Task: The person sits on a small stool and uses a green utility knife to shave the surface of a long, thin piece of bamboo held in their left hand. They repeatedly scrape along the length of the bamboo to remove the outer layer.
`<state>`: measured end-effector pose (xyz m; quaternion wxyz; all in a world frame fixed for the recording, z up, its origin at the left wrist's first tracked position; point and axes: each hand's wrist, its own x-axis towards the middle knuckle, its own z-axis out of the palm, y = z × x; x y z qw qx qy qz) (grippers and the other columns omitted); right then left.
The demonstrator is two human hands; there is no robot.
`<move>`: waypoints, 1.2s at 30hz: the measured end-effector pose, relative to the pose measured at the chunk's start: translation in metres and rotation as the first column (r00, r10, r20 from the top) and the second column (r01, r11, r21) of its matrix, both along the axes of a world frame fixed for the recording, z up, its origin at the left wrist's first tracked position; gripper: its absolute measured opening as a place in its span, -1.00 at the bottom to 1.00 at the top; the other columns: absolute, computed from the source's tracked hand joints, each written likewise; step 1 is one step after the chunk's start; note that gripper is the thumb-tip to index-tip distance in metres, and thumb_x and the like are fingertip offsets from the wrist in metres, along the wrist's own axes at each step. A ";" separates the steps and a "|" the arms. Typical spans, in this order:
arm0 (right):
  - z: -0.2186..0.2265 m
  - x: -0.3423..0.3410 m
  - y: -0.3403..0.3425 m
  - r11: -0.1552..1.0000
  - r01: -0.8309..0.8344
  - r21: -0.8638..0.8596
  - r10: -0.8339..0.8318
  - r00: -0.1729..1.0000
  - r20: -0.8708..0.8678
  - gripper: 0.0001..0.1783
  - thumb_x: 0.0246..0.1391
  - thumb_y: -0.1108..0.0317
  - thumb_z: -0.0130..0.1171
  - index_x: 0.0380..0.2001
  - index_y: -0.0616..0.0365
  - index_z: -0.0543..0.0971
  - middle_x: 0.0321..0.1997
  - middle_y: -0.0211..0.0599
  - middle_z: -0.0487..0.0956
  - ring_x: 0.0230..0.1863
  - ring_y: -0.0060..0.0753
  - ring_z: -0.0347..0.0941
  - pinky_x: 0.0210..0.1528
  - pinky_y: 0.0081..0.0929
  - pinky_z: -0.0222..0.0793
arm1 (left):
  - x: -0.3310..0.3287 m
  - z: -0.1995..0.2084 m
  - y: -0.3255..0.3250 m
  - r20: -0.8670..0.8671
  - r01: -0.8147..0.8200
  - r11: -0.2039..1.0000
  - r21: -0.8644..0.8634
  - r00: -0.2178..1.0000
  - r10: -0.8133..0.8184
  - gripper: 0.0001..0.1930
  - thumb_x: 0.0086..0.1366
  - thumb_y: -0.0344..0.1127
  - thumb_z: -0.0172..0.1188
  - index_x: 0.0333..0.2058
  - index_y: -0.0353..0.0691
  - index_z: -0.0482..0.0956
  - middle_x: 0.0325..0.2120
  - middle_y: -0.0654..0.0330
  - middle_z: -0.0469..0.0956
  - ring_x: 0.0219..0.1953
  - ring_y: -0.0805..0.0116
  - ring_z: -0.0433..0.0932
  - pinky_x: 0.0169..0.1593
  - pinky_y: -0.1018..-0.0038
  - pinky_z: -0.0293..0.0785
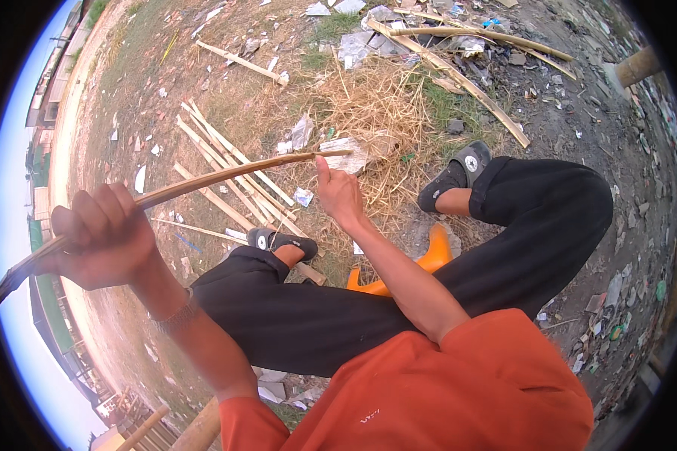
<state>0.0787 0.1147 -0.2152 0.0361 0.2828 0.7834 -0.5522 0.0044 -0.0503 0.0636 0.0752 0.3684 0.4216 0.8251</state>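
Note:
A long, slightly bent bamboo strip (226, 174) runs from the left rim to the middle of the head view. My left hand (105, 234) is wrapped round its thicker, darker part, at the left. Toward the thin far tip is my right hand (340, 194), its fingers curled and its thumb up against the strip. What lies inside the right fingers is partly hidden. Below the raised strip, several pale split strips (233, 161) lie in a loose bundle on the ground. Both my legs are bent, with my feet in dark grey clogs (453, 177) apart.
An orange plastic object (435, 252) shows partly under my legs. Dry straw (380, 101) and a torn pale board (353, 156) lie ahead. Longer bamboo pieces (459, 75) rest on rubble at the far right. A single strip (242, 62) lies farther left. A round pole (638, 68) stands at the right rim.

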 end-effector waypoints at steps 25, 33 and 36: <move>-0.005 -0.003 -0.011 1.000 0.013 -0.014 -0.014 0.998 -0.054 -0.16 0.27 -0.16 -0.44 -0.64 0.39 0.52 -0.72 0.08 0.45 -0.59 0.08 0.40 -0.38 -0.08 0.30 | 0.002 -0.003 -0.013 -0.017 -0.301 0.950 -0.088 0.954 0.300 -0.35 0.06 0.49 -0.07 -0.66 -0.03 0.11 -0.75 0.39 -0.05 -0.65 0.50 -0.08 -0.51 0.51 -0.10; -0.043 0.006 0.009 0.991 0.118 -0.064 -0.120 0.992 -0.039 -0.11 0.24 -0.24 -0.47 -0.81 0.34 0.38 -0.79 -0.05 0.35 -0.66 -0.10 0.27 -0.42 -0.09 0.23 | 0.009 -0.003 0.006 0.020 -0.334 0.940 -0.076 0.942 0.336 -0.38 0.06 0.41 0.03 -0.66 -0.01 0.10 -0.74 0.39 -0.04 -0.65 0.51 -0.10 -0.52 0.50 -0.13; -0.013 -0.001 -0.003 0.995 0.079 -0.060 -0.086 0.987 -0.133 -0.09 0.24 -0.26 -0.46 -0.79 0.38 0.38 -0.80 -0.03 0.33 -0.66 -0.08 0.24 -0.43 -0.07 0.20 | 0.004 -0.004 -0.002 0.049 -0.198 0.980 -0.015 0.979 0.198 -0.40 0.03 0.37 0.10 -0.66 -0.01 0.10 -0.74 0.40 -0.04 -0.65 0.50 -0.10 -0.52 0.50 -0.13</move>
